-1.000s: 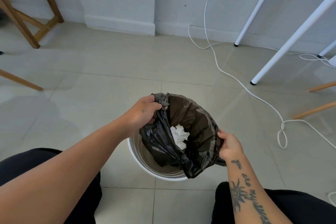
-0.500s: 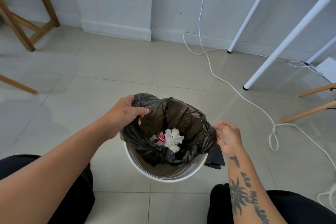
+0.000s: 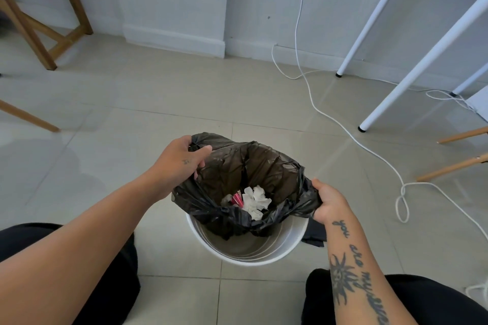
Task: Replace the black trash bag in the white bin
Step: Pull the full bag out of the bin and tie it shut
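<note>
Black trash bag (image 3: 264, 166): where is it now? /mk

It sits in the white bin (image 3: 250, 260), on the floor (image 3: 132, 140) in front of the person's knees. The bag's top edge is off the rim. Bare inner wall of the bin shows on the near side. /jo

Hands? /mk

Left hand (image 3: 182, 161) has its fingers curled round the far-left edge of the bag, thumb over the plastic. Right hand (image 3: 330, 200) is clamped on the right edge and bunches it. /jo

Delta vs earlier frames? /mk

Half a second back the right hand was off the bag, fingers apart just beside the edge. Now it grips. The left grip is unchanged. The mouth is stretched wider between the two hands. One second back the bag was pulled up and leaning right; now it hangs lower and more centred in the bin. /jo

Contents? /mk

Crumpled white paper (image 3: 254, 200) lies at the bottom, with a red item (image 3: 237, 199) touching it on the left. Can't tell what the red item is. /jo

Surroundings? /mk

A dark flat piece (image 3: 315, 235) lies on the floor just right of the bin, partly behind the right wrist. A white cable (image 3: 369, 148) runs across the far-right floor past the white legs (image 3: 422, 60). Wooden legs (image 3: 39, 34) are far left. /jo
</note>
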